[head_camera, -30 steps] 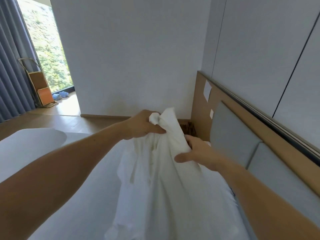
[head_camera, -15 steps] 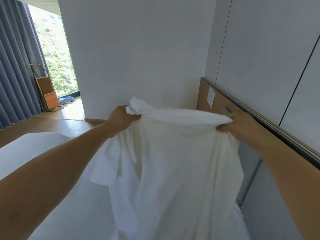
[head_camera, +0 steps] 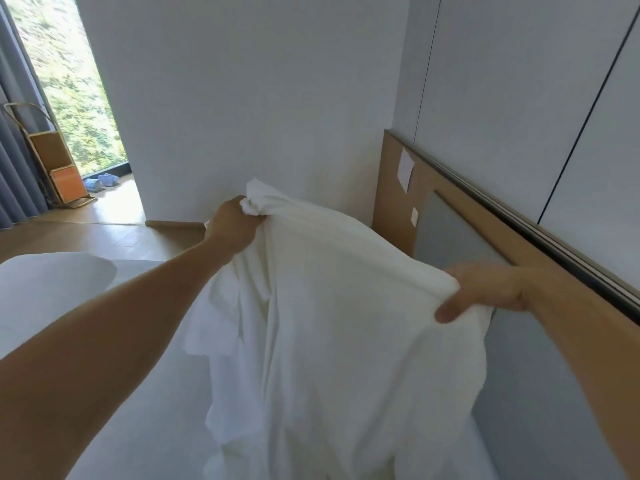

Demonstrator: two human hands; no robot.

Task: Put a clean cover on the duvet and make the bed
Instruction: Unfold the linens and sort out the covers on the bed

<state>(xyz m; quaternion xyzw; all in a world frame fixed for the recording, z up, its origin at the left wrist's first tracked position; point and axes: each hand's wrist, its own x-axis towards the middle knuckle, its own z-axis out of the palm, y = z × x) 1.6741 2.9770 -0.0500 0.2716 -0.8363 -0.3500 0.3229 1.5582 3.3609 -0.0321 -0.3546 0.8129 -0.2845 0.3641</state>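
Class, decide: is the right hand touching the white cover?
Touching. The head view shows the right hand gripping the top edge of the white cover, thumb pressed on the fabric.

The cover [head_camera: 329, 323] hangs before me, above the bed [head_camera: 52, 292], its top edge caught in the fingers of my left hand [head_camera: 230, 225] and right hand [head_camera: 485, 292]. The headboard [head_camera: 394, 209] runs along my right, and the window [head_camera: 69, 81] lies far left, beyond the bed.

Bare forearms [head_camera: 104, 341]; bare left hand [head_camera: 230, 225], right hand [head_camera: 485, 292].
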